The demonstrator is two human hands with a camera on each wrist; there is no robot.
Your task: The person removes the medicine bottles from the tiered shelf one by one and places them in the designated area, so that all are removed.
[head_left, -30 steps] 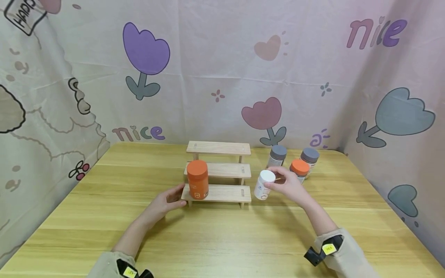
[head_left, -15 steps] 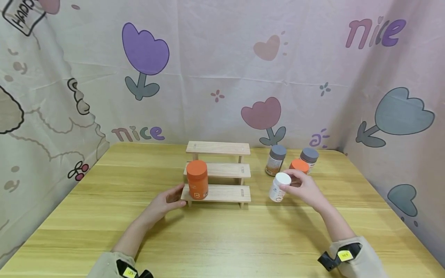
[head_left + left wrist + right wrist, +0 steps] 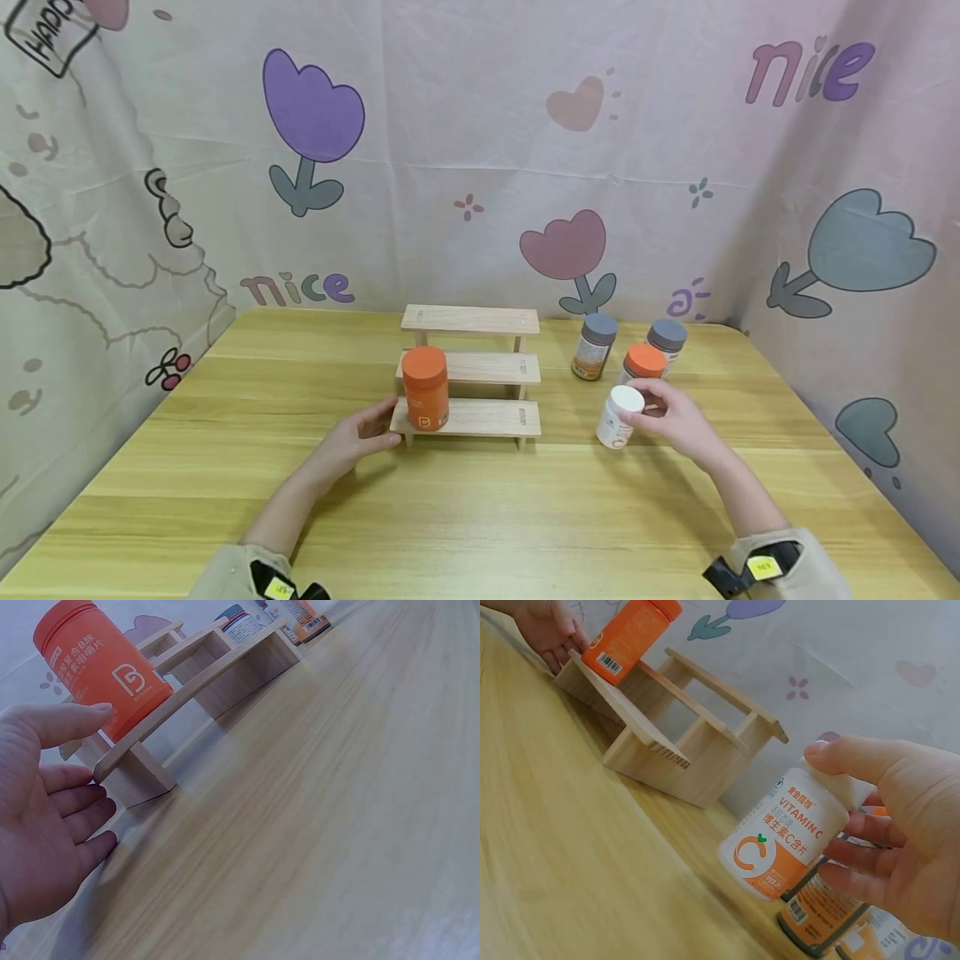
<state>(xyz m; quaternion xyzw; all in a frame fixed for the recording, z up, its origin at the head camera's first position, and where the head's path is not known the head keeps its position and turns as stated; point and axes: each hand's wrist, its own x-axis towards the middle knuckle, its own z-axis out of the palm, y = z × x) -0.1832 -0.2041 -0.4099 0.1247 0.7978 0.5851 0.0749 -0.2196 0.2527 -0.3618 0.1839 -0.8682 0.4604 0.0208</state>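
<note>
My right hand [image 3: 678, 423] pinches a small white vitamin C bottle [image 3: 615, 429] near its cap, thumb on the near side. In the right wrist view this white bottle [image 3: 778, 832] leans, with its orange-and-white label toward the camera. My left hand [image 3: 347, 447] lies at the left end of a three-step wooden display stand [image 3: 491, 418]. Its fingers are loosely bent, with fingertips right at the end of the lowest step in the left wrist view. An orange bottle [image 3: 426, 393] with an orange cap stands upright on the left part of that step, just above the left thumb.
Behind the white bottle stand a grey-capped bottle [image 3: 594, 348], an orange-capped bottle [image 3: 646, 360] and another grey-capped bottle [image 3: 667, 335]. The wooden table [image 3: 465, 517] reaches back to a printed cloth [image 3: 450, 125].
My right hand has carried the white bottle rightward and toward me, away from the stand, to in front of the orange-capped bottle. The left hand and the orange bottle stay put.
</note>
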